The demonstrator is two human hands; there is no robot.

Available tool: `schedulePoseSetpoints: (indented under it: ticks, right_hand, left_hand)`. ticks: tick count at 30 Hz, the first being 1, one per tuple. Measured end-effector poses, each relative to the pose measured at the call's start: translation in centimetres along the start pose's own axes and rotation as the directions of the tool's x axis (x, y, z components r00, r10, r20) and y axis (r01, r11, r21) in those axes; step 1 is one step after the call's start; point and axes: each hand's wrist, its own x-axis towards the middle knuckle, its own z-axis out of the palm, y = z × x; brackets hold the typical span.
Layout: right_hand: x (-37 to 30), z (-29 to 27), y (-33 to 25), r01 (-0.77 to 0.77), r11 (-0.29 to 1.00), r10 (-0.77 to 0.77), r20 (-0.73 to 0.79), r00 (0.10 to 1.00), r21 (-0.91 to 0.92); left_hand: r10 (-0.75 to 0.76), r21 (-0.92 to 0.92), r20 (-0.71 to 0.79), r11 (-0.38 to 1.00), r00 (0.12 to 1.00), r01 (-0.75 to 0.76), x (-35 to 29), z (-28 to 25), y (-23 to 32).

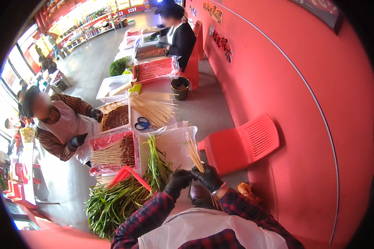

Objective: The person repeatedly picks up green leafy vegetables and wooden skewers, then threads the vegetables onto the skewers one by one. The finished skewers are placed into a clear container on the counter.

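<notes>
Black gloves cover both my hands. My right hand is closed around a bundle of thin wooden skewers, their tips pointing away from me. Close beside it, my left hand has its fingers pinched together; what lies between them is too small to make out. Left of my hands, long leafy green stalks lie over a white tray. More leafy greens heap up over a red plastic basket near my left forearm.
Blue-handled scissors and fanned-out skewers lie beyond the tray. A lined tray of skewered meat stands before a co-worker at the left; another co-worker works farther off. A red chair stands at right.
</notes>
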Motion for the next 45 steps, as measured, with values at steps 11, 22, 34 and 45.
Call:
schedulePoseSetpoints:
  ticks: [11,22,34,45]
  right_hand:
    - [3.2,-11.8,9.8,-0.415,0.906,0.423,-0.205,0.883,0.084]
    - [-2.7,-23.4,32.0,-0.786,0.616,0.734,-0.326,0.596,-0.05]
    - [45.7,-16.5,6.1,-0.467,0.877,0.478,-0.283,0.831,0.111]
    - [21.6,-12.6,23.6,-0.491,0.826,0.503,-0.03,0.864,-0.278]
  left_hand:
    - [-0.048,0.086,0.01,0.995,0.999,0.047,1.9,-1.7,-1.2]
    - [-0.286,-0.266,-0.338,0.943,0.897,0.201,-5.5,-9.0,-10.3]
    - [-0.388,-0.419,-0.386,0.882,0.837,0.216,-8.4,-7.4,-11.7]
    - [-0.325,-0.453,-0.334,0.879,0.885,0.151,-6.9,-7.1,-11.5]
